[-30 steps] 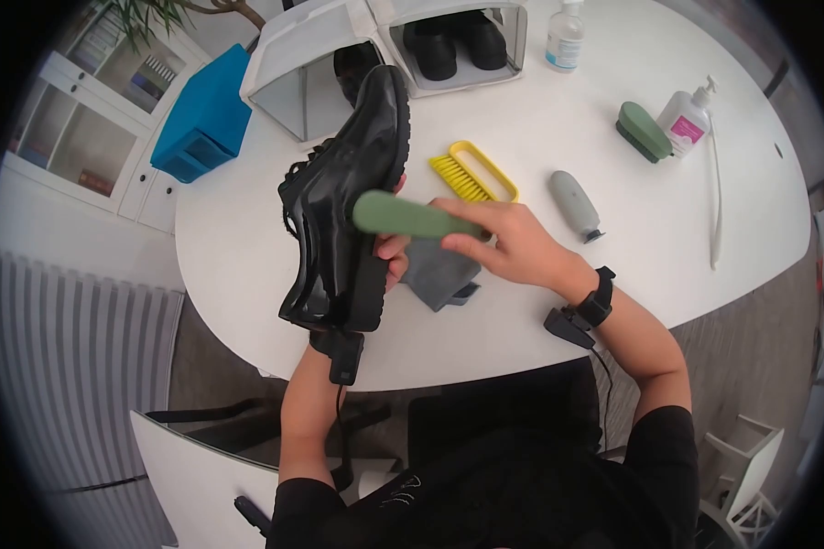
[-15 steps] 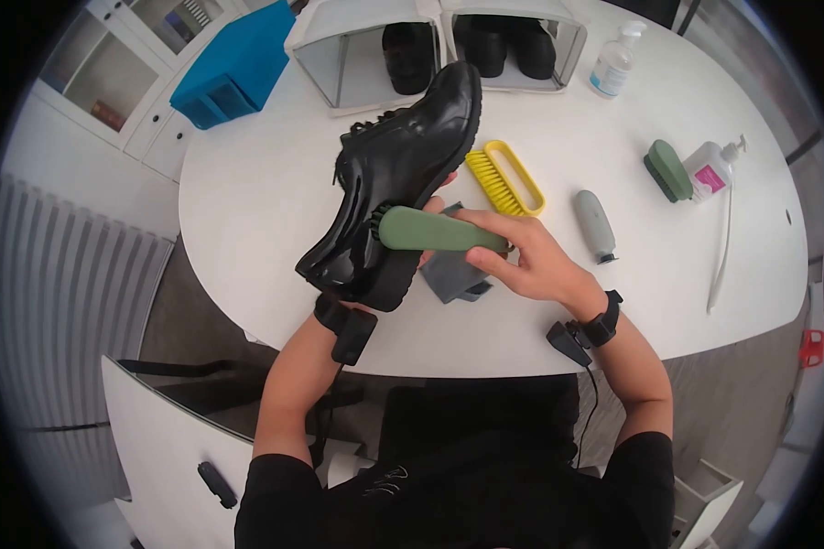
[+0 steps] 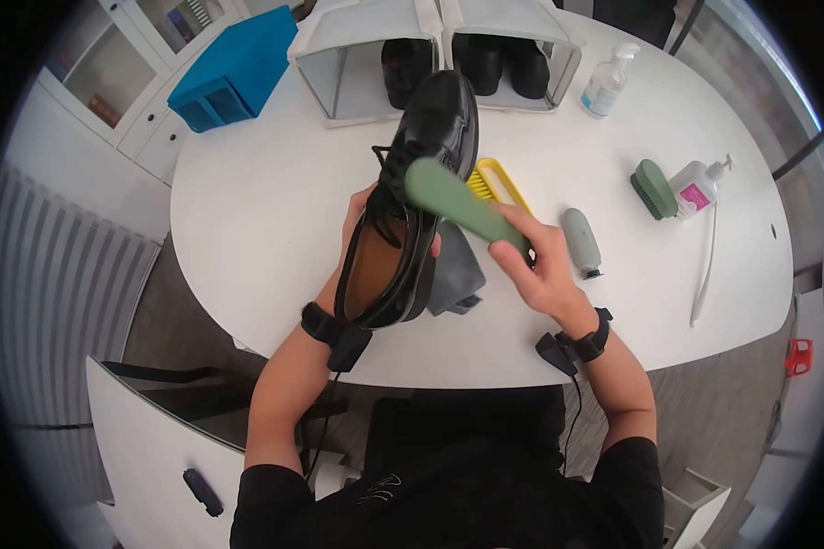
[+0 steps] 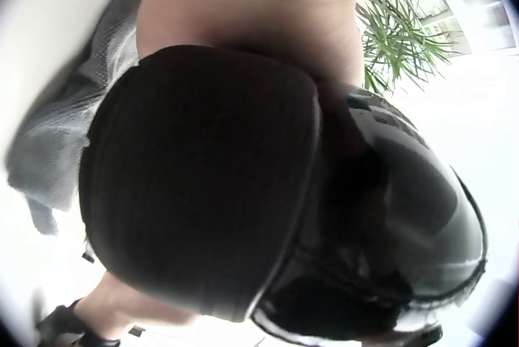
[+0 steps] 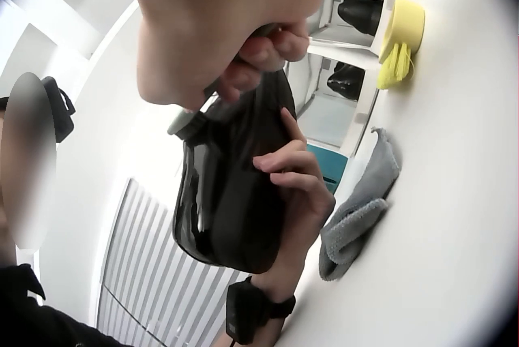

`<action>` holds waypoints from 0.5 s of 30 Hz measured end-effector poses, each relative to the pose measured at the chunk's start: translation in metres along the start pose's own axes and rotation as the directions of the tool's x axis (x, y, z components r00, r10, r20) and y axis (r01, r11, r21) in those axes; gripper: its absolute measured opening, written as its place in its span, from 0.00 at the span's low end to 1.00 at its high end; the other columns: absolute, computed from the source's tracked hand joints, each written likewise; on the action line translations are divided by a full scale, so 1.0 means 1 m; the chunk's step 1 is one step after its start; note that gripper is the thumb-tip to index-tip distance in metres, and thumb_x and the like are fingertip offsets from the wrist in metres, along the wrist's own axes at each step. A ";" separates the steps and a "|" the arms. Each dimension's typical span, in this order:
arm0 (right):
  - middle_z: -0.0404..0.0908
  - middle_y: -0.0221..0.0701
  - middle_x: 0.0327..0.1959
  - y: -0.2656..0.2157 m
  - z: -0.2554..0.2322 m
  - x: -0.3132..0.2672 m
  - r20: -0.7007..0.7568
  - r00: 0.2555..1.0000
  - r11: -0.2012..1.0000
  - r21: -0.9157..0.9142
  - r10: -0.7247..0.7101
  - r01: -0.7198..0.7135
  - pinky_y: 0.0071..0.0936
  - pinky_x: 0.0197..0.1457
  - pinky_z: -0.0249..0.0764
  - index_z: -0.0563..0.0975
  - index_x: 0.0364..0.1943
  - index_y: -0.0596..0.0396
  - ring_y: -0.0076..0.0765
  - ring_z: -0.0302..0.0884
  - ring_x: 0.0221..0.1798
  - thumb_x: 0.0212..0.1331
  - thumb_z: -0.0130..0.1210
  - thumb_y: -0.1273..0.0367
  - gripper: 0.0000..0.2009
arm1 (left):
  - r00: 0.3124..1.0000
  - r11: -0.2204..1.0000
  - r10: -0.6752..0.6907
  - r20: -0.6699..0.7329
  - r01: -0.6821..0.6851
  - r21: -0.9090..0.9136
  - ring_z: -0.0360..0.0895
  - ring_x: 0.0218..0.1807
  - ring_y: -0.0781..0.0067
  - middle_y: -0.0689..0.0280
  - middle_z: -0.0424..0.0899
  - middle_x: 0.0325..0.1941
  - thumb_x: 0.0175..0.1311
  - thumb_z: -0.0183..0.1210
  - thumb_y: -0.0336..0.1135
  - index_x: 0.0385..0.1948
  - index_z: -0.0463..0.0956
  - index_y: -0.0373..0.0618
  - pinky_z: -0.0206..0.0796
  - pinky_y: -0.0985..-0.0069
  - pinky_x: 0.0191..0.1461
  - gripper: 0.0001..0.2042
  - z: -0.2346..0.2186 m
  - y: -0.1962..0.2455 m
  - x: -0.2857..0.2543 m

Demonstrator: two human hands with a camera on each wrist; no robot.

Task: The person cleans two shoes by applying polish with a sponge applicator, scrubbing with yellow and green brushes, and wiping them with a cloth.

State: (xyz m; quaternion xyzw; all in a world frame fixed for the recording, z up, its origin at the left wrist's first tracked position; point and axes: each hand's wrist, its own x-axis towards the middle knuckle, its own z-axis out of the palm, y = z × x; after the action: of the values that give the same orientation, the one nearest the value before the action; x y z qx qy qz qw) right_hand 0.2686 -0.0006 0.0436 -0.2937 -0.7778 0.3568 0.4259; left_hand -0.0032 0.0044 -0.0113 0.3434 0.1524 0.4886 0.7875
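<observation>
A black glossy lace-up shoe point(image 3: 444, 114) is held above the table, its toe pointing away and its tan insole facing up. My left hand point(image 3: 356, 209) grips it from beneath, with most of the palm hidden by the shoe; in the right wrist view the left fingers point(image 5: 296, 164) wrap the sole side. My right hand point(image 3: 542, 265) holds a green-backed brush point(image 3: 462, 203) by its handle, and the brush head overlaps the laces. In the left wrist view the shoe's dark heel point(image 4: 199, 181) fills the middle.
Below the shoe lies a grey cloth point(image 3: 458, 274), with a yellow brush point(image 3: 513, 190) just beyond. To the right are a grey tube point(image 3: 580, 240), another green brush point(image 3: 652, 188) and pump bottles point(image 3: 696, 194). Shoe boxes point(image 3: 366, 69) and a blue box point(image 3: 233, 73) stand at the back.
The shoe has turned from its side so that its opening and laces now face up. The green brush has moved from the shoe's side to over the laces.
</observation>
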 end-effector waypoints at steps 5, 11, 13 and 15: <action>0.77 0.24 0.31 0.002 0.000 0.002 -0.077 0.965 0.956 0.179 0.251 -0.235 0.19 0.39 0.63 0.78 0.65 0.61 0.18 0.66 0.33 0.76 0.59 0.58 0.23 | 0.951 0.994 -0.114 -0.286 0.108 -0.035 0.88 0.38 0.58 0.51 0.88 0.41 0.72 0.44 0.69 0.55 0.80 0.36 0.83 0.68 0.45 0.38 0.037 0.020 -0.007; 0.73 0.20 0.31 -0.003 -0.003 0.003 -0.039 0.924 0.891 0.282 0.381 -0.355 0.20 0.38 0.59 0.78 0.67 0.60 0.17 0.62 0.33 0.77 0.58 0.57 0.24 | 0.866 0.993 -0.043 -0.498 0.093 0.076 0.88 0.37 0.57 0.53 0.87 0.35 0.75 0.39 0.70 0.54 0.79 0.39 0.84 0.68 0.36 0.38 0.060 0.021 -0.004; 0.73 0.21 0.30 -0.005 0.000 0.002 -0.040 0.940 0.914 0.250 0.340 -0.320 0.20 0.38 0.60 0.78 0.66 0.60 0.18 0.62 0.33 0.77 0.58 0.57 0.24 | 0.926 0.991 -0.017 -0.376 0.064 0.115 0.88 0.37 0.58 0.54 0.87 0.36 0.75 0.40 0.70 0.54 0.79 0.39 0.85 0.67 0.38 0.37 0.049 0.022 -0.003; 0.74 0.23 0.28 -0.004 0.001 0.001 -0.016 0.979 0.971 0.137 0.202 -0.198 0.21 0.37 0.62 0.78 0.65 0.60 0.19 0.64 0.31 0.77 0.58 0.58 0.22 | 0.918 0.994 -0.031 -0.396 0.068 0.080 0.88 0.37 0.58 0.53 0.87 0.36 0.75 0.40 0.70 0.53 0.79 0.39 0.85 0.66 0.40 0.37 0.047 0.021 -0.003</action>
State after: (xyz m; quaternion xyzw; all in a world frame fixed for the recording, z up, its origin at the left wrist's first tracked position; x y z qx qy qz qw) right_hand 0.2670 -0.0028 0.0468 -0.3463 -0.7121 0.4451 0.4183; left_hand 0.0086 -0.0105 0.0364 0.2701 0.3390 0.5200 0.7361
